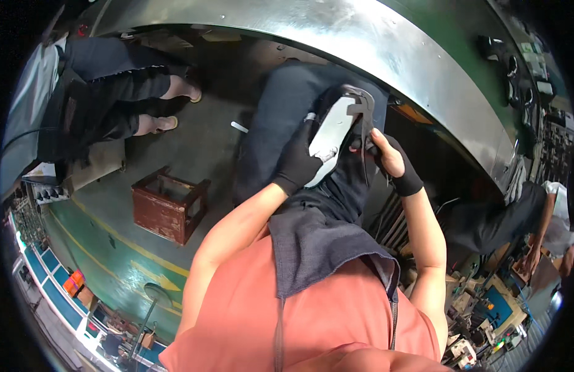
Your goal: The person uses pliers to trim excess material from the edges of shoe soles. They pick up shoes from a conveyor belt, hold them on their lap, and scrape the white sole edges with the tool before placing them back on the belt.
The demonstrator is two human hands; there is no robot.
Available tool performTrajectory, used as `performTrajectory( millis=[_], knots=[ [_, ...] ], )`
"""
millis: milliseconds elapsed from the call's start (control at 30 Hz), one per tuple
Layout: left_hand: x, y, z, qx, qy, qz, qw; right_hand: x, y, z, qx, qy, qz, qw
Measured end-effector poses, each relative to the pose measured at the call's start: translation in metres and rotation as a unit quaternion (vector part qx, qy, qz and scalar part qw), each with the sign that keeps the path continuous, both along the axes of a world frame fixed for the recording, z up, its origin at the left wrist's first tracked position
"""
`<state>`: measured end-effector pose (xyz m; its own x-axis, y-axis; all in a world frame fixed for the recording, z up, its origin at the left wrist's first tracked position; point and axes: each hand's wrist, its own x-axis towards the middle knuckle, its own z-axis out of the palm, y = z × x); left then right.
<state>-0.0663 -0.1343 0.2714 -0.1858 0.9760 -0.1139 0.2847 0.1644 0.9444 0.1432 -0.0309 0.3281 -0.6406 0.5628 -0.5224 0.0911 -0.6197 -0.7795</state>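
Under the curved steel counter (pixel 361 43), left hand (pixel 296 164) clamps a shoe last (pixel 327 139); right fingers (pixel 377 146) squeeze lasting pincers (pixel 361 115) at one o'clock, which might slip.

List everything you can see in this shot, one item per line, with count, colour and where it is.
Shoe on a last: one, pale sole up, centre, held over the lap.
Pincers: one, dark metal, at the shoe's toe end.
Wooden stool: one, reddish brown, on the floor at left.
Metal workbench edge: one, silver, curving across the top.
Apron: one, dark blue, over an orange shirt.
Other person's legs: one pair, dark trousers, upper left.
Co-worker's arm: one, far right.
Left hand: black glove, gripping the shoe.
Right hand: black fingerless glove, holding the pincers.
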Motion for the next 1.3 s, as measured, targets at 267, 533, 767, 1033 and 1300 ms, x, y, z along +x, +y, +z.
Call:
performTrajectory(
  millis=[267, 533, 767, 1033, 1300],
  knots=[
    [0.002, 0.005, 0.006, -0.012, 0.048, 0.024, 0.999, 0.007, -0.012, 0.023, 0.146, -0.213, 0.145, 0.955],
    [0.004, 0.006, -0.002, -0.008, 0.070, 0.011, 0.997, -0.034, 0.006, 0.052, 0.548, -0.397, 0.319, 0.663],
    [-0.009, 0.007, -0.067, -0.039, -0.120, -0.030, 0.992, -0.020, 0.027, 0.007, 0.616, -0.322, 0.325, 0.642],
    [0.000, 0.044, 0.001, 0.016, 0.078, 0.030, 0.996, -0.021, 0.057, 0.061, 0.058, -0.289, 0.377, 0.878],
    [-0.028, 0.042, -0.051, -0.016, 0.038, -0.067, 0.997, -0.081, 0.038, 0.155, 0.542, -0.311, 0.348, 0.699]
  ],
)
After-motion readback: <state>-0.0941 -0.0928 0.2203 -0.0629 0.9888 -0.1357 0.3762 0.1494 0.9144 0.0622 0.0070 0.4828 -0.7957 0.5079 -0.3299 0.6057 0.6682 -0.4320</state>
